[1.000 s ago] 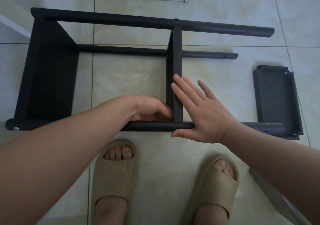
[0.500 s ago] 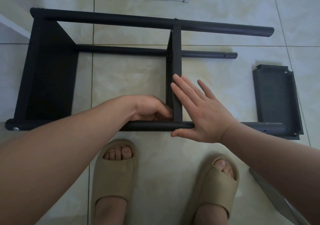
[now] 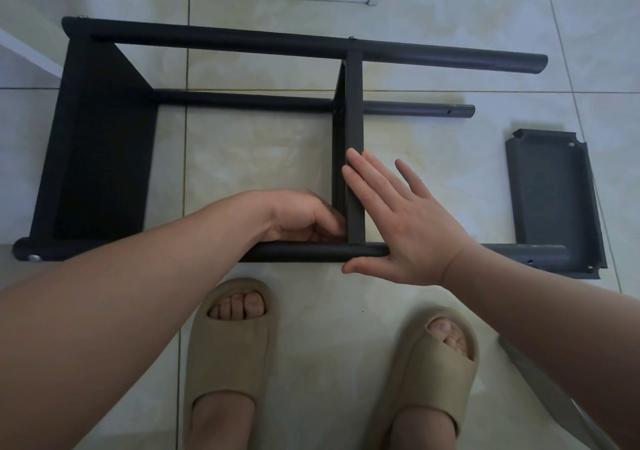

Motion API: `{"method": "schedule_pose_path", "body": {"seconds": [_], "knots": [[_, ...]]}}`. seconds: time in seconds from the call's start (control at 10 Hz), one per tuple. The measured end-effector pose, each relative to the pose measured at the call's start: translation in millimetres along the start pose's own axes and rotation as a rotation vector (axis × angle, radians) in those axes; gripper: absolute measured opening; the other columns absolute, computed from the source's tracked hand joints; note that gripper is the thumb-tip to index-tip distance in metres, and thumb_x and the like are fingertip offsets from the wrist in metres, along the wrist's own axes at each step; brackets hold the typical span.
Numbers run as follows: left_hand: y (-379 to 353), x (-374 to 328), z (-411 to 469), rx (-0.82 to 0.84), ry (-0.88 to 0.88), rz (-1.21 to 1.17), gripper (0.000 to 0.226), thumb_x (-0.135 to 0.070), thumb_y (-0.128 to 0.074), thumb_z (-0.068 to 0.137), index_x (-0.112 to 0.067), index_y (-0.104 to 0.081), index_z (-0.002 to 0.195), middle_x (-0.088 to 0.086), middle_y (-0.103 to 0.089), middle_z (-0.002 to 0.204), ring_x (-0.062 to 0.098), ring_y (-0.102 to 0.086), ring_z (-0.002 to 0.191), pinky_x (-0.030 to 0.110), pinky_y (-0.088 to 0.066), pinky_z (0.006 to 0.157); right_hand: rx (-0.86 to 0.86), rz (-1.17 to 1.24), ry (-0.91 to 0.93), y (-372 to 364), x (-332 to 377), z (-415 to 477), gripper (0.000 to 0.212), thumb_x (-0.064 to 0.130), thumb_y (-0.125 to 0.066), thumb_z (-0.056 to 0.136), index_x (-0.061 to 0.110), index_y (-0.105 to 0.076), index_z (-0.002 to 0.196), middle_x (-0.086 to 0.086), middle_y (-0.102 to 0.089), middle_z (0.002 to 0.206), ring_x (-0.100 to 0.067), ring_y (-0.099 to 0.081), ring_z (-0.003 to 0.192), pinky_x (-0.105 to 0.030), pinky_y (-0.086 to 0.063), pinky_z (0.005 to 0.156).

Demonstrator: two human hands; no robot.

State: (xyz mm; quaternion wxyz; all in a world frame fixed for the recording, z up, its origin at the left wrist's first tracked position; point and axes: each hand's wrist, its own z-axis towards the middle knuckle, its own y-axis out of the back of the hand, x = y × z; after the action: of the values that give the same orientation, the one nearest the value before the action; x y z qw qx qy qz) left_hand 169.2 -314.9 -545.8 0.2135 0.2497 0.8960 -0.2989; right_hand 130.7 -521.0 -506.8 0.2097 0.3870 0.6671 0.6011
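Note:
A black metal rack lies on its side on the tiled floor. Its near pole [image 3: 304, 251] runs left to right just in front of my feet. A middle shelf [image 3: 354, 103] stands on edge between the near pole and the far pole [image 3: 242, 42]. My left hand [image 3: 298, 215] sits in the corner where this shelf meets the near pole, with its fingers curled in against the shelf's left face and the fingertips hidden. My right hand [image 3: 405, 227] lies flat, fingers straight, pressing on the shelf's right side, its thumb under the near pole.
An end panel [image 3: 100, 158] closes the rack on the left. A loose dark shelf tray [image 3: 554, 193] lies on the floor at the right, by the pole ends. A grey strip [image 3: 540, 387] lies at the lower right. My feet wear beige slippers [image 3: 228, 345].

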Motion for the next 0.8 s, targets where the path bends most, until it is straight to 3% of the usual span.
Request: {"method": "schedule_pose_path", "body": {"seconds": [0.1, 0.2, 0.4, 0.5, 0.7, 0.8], "knots": [[-1.7, -0.4, 0.7, -0.010, 0.010, 0.006, 0.020, -0.003, -0.054, 0.093, -0.005, -0.074, 0.091, 0.009, -0.074, 0.085, 0.018, -0.071, 0.075, 0.027, -0.056, 0.070, -0.002, -0.003, 0.002, -0.5, -0.1, 0.1, 0.115, 0.087, -0.036, 0.083, 0.007, -0.010, 0.162, -0.007, 0.002, 0.171, -0.022, 0.003, 0.157, -0.055, -0.012, 0.125], [-2.4, 0.9, 2.2, -0.089, -0.039, 0.066, 0.015, -0.002, -0.058, 0.093, -0.001, -0.071, 0.101, 0.009, -0.074, 0.083, 0.018, -0.071, 0.074, 0.026, -0.056, 0.069, -0.004, -0.001, 0.002, -0.7, -0.2, 0.1, 0.114, 0.087, -0.035, 0.083, 0.007, -0.010, 0.162, -0.007, 0.001, 0.171, -0.022, 0.003, 0.157, -0.055, -0.012, 0.125], [-0.5, -0.2, -1.1, -0.018, -0.002, 0.020, 0.020, 0.003, -0.052, 0.092, 0.001, -0.070, 0.101, 0.011, -0.072, 0.085, 0.019, -0.069, 0.077, 0.029, -0.054, 0.078, -0.011, -0.001, 0.003, -0.6, 0.0, 0.2, 0.114, 0.086, -0.036, 0.084, 0.007, -0.011, 0.162, -0.007, 0.000, 0.170, -0.023, 0.001, 0.157, -0.055, -0.013, 0.125], [-2.1, -0.5, -1.3, -0.005, 0.004, 0.004, 0.022, 0.001, -0.050, 0.093, -0.003, -0.072, 0.093, 0.009, -0.073, 0.085, 0.019, -0.070, 0.077, 0.029, -0.054, 0.076, -0.009, -0.006, 0.002, -0.2, 0.4, 0.0, 0.114, 0.087, -0.035, 0.084, 0.007, -0.011, 0.162, -0.007, 0.000, 0.170, -0.023, 0.002, 0.157, -0.055, -0.013, 0.125], [-3.2, 0.1, -0.2, -0.077, -0.042, 0.054, 0.015, 0.002, -0.055, 0.093, 0.001, -0.069, 0.099, 0.008, -0.072, 0.076, 0.017, -0.070, 0.069, 0.024, -0.056, 0.065, -0.016, 0.003, 0.002, -0.6, 0.7, -0.1, 0.114, 0.087, -0.035, 0.083, 0.006, -0.012, 0.162, -0.008, -0.001, 0.170, -0.024, 0.000, 0.157, -0.056, -0.014, 0.124], [-1.2, -0.5, -1.6, -0.032, -0.011, 0.017, 0.020, 0.003, -0.052, 0.093, 0.003, -0.067, 0.106, 0.010, -0.072, 0.082, 0.018, -0.070, 0.074, 0.026, -0.057, 0.072, -0.017, 0.003, 0.002, -0.8, 0.5, 0.0, 0.114, 0.086, -0.036, 0.083, 0.006, -0.013, 0.162, -0.008, -0.001, 0.170, -0.024, 0.000, 0.157, -0.056, -0.014, 0.124]]}}
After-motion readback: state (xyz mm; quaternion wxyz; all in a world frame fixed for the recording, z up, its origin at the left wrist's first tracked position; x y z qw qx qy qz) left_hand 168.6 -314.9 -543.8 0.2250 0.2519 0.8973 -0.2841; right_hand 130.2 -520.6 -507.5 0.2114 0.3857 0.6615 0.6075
